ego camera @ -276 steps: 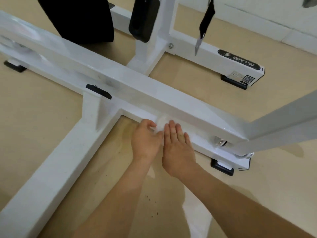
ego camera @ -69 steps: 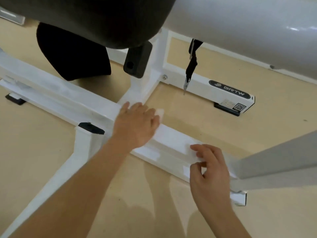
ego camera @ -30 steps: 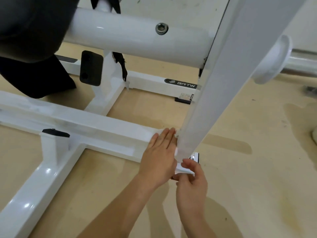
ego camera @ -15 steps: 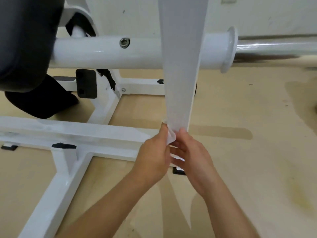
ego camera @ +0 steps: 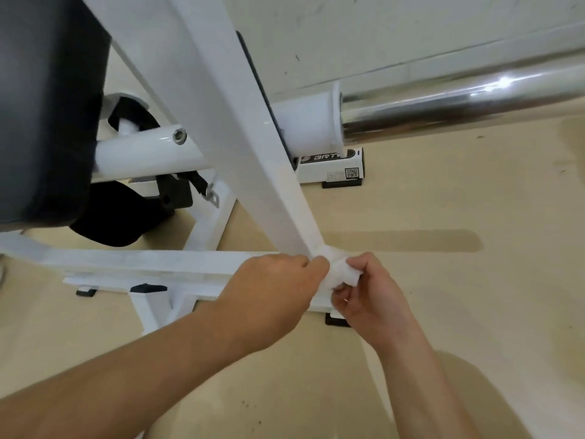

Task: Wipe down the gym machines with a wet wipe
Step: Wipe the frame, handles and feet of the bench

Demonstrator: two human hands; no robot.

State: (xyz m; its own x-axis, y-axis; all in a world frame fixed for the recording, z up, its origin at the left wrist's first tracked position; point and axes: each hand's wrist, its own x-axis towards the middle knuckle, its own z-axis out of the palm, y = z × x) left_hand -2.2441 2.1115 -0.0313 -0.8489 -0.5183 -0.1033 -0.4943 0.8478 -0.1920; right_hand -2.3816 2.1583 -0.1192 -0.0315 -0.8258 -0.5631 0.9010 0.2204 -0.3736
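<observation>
A white gym machine stands on a beige floor. Its slanted white post [ego camera: 240, 147] runs down to a low base beam [ego camera: 152, 264]. A bunched white wet wipe [ego camera: 343, 274] sits at the foot of the post. My left hand [ego camera: 272, 293] grips the wipe's left side against the post's lower end. My right hand [ego camera: 370, 296] pinches the wipe's right side with curled fingers. Both hands meet just in front of the joint between post and beam.
A black padded seat [ego camera: 41, 106] hangs at the upper left. A white tube [ego camera: 148, 153] and a chrome bar [ego camera: 459, 99] cross behind the post. A far base beam with a logo label [ego camera: 329, 163] lies near the wall. Black rubber feet [ego camera: 337, 321] sit under the frame.
The view has tilted, so the post now slants. Both hands have bunched the wipe into a wad at the post's foot; half a second ago it was a thin flap between them.
</observation>
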